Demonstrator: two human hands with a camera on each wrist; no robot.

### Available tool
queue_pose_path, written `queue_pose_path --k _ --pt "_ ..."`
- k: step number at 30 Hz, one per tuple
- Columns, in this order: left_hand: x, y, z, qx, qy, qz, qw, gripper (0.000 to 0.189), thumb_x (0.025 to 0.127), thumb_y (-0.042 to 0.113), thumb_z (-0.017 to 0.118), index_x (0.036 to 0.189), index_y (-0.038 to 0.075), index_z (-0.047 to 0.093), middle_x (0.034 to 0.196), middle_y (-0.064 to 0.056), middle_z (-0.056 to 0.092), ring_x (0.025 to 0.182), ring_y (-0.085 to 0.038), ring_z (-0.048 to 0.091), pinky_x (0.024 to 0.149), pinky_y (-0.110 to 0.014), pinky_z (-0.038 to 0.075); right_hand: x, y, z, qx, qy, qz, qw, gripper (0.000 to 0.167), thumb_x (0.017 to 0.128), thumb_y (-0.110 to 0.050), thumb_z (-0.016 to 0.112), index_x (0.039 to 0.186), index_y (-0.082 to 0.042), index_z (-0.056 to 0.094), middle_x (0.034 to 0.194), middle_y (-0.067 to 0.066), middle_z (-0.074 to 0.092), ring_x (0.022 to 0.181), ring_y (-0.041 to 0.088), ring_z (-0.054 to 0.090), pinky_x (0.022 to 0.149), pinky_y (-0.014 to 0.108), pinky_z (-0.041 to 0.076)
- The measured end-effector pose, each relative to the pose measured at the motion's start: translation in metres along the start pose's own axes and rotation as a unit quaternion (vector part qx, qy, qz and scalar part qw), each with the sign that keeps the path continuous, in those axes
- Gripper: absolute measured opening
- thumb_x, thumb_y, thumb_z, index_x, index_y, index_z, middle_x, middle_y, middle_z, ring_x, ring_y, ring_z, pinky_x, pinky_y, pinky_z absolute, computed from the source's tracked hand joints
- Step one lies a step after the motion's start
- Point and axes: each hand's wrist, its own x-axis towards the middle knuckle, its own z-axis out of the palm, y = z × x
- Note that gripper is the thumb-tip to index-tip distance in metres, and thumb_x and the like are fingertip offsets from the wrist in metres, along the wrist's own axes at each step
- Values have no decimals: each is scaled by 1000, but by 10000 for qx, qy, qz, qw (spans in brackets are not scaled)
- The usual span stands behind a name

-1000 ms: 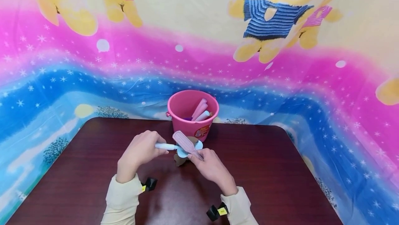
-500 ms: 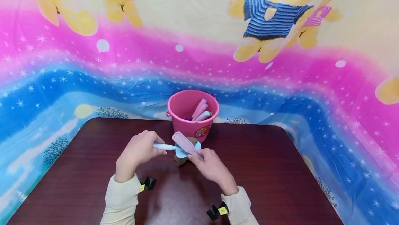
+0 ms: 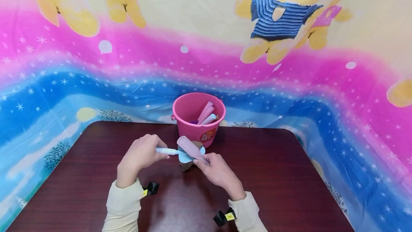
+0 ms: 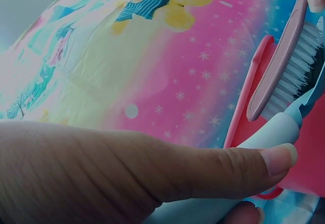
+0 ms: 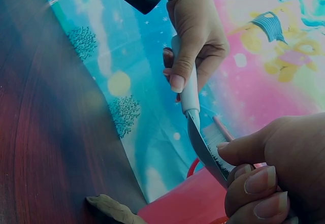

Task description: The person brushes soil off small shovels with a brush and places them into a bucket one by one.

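My left hand point(image 3: 141, 155) grips the pale handle of a light-blue toy shovel point(image 3: 184, 157), thumb along the handle in the left wrist view. A pink brush point(image 3: 190, 147) with white bristles is in my right hand point(image 3: 220, 173), pinched by its handle end. In the left wrist view the bristles point(image 4: 297, 66) face down onto the shovel blade, seemingly touching it. The brush covers part of the blade in the head view. Below the shovel, a brown, irregular thing point(image 3: 185, 166) sits on the table, mostly hidden; its kind cannot be told.
Just behind the hands stands a pink bucket point(image 3: 185, 131) with several pink and light-blue handles inside. The dark wooden table point(image 3: 273, 178) ends at a printed cloth backdrop point(image 3: 199, 60). A small black device is strapped to each wrist.
My left hand has drifted slightly left, taking the shovel with it. The brush and right hand have barely moved, and the bucket stays put.
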Motion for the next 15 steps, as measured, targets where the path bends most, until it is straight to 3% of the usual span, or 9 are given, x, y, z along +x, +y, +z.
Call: queue_pose_path --k 6,15 --pt "0 -1 0 -18 -13 -48 10000 14 77 21 89 89 16 83 75 8 71 68 -13 56 61 -33 49 0 1 0 52 -31 -5 10000 35 100 -34 63 74 -11 61 54 -5 39 47 8 33 46 23 27" --pt "0 -3 0 -35 -37 -156 9999 14 77 21 89 88 15 83 74 7 71 67 -14 56 61 -33 49 0 3 -1 20 -71 42 10000 31 100 -33 63 74 -16 61 54 -5 39 46 9 33 45 23 27"
